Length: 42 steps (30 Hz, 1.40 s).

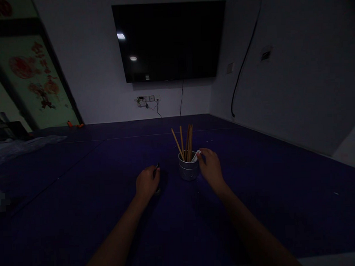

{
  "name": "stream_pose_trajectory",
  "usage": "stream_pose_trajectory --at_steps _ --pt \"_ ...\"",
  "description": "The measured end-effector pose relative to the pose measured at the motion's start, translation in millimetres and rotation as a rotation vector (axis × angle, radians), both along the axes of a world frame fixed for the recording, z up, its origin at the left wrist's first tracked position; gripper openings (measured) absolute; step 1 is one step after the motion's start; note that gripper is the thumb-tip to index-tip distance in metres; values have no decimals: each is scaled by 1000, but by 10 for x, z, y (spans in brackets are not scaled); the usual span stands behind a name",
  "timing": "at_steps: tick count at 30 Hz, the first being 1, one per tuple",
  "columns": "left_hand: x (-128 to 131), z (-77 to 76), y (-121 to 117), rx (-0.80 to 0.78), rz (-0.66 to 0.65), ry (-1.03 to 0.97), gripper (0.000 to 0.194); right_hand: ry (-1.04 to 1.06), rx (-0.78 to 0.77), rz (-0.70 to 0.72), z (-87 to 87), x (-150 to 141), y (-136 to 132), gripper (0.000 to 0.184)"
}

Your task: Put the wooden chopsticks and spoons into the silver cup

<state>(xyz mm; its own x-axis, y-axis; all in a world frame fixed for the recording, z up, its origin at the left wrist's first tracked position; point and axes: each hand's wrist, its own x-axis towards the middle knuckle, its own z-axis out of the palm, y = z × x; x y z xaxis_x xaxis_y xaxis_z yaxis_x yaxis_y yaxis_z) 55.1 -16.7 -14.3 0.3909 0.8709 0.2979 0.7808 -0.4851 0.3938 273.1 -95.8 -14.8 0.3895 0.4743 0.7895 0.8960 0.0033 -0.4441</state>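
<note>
A grey metal holder (188, 171) stands upright on the dark blue table, and several wooden chopsticks (187, 144) lean in it. At its right rim my right hand (210, 167) pinches the handle of a white spoon (195, 156), whose lower end is hidden inside the holder. To the left of the holder, apart from it, my left hand (146, 183) is closed low over the table. A dark, thin thing (157, 165) pokes out above its fingertips, and a small shiny bit shows below; its kind is too dark to make out.
The wide blue tabletop (257, 208) reaches back to the wall, under a large black television (173, 41). Sockets with cables (149, 99) sit below the screen. Crumpled clear plastic (28, 145) lies at the far left, with small orange objects (75, 124) behind it.
</note>
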Motion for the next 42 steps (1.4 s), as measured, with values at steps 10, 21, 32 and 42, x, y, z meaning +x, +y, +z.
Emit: stream_pose_trajectory --at_steps 10,21,32,42 --pt "12 -3 8 -2 17 35 39 -94 -105 3 30 59 -10 30" --pt "7 -14 26 -24 62 46 38 -73 -116 40 29 63 -34 32" --pt "7 2 16 -44 61 44 37 56 -2 140 77 -109 -88 37" --pt "-37 -42 80 -83 124 80 28 88 17 142 60 -114 -70 36"
